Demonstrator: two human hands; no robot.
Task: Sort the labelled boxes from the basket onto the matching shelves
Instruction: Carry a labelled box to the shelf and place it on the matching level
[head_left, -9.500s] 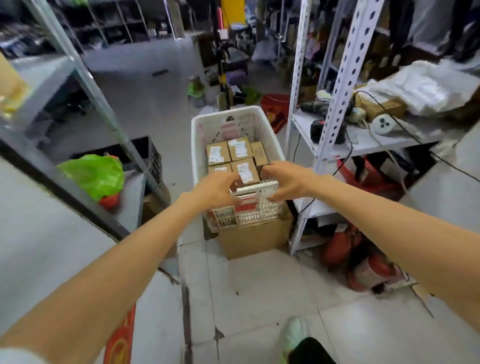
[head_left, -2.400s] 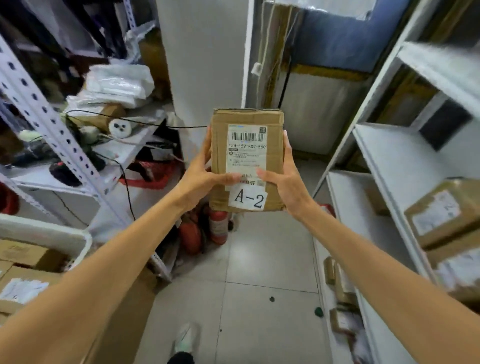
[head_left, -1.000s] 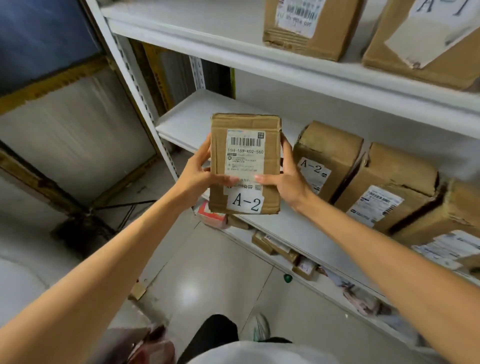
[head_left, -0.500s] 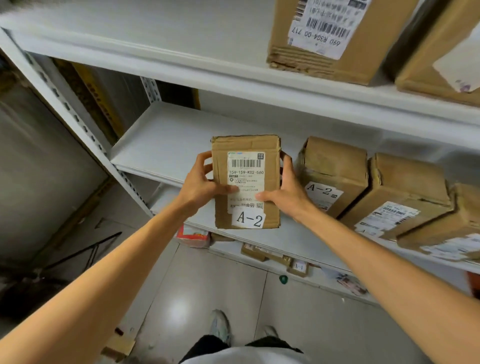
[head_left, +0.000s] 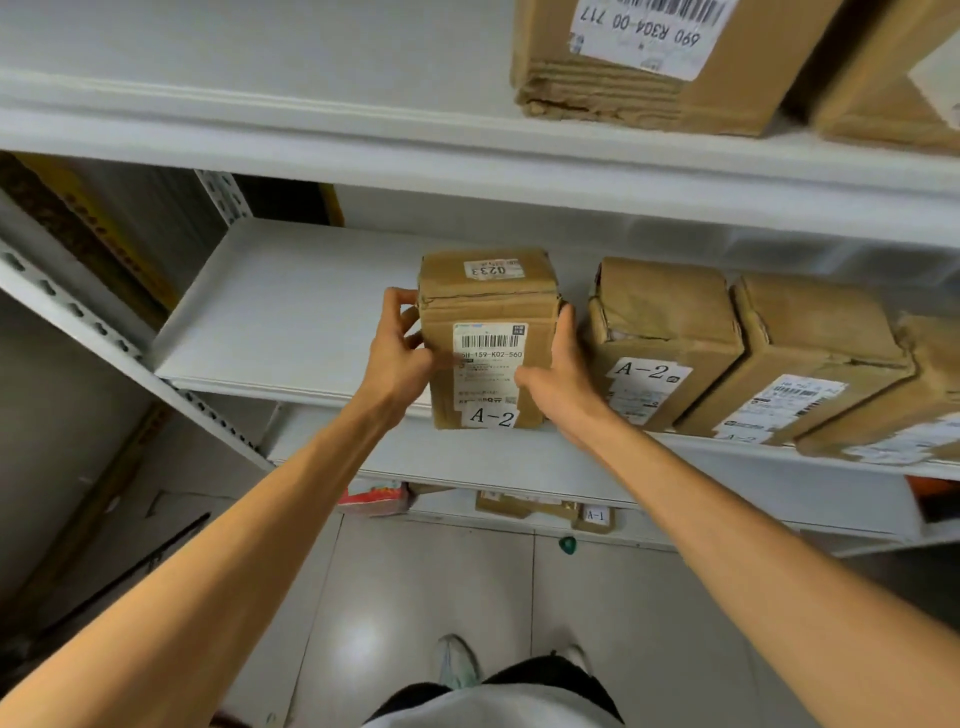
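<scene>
A brown cardboard box labelled A-2 (head_left: 488, 338) stands upright at the front edge of the middle white shelf (head_left: 291, 322). My left hand (head_left: 397, 358) grips its left side, fingers curled round the upper corner. My right hand (head_left: 558, 374) holds its right side, thumb across the front face. Just to its right stands another A-2 box (head_left: 654, 343), a small gap apart. The basket is out of view.
More brown boxes (head_left: 810, 364) fill the middle shelf to the right. Its left part is bare. The upper shelf (head_left: 363, 140) carries boxes (head_left: 649, 62) overhead. A perforated upright (head_left: 104, 332) runs at the left. A lower shelf holds flat packets, one tagged A-1 (head_left: 595, 515).
Since half a second ago both hands have carried the A-2 box forward and set it down on the middle shelf, left of the other A-2 box. Its top face now shows.
</scene>
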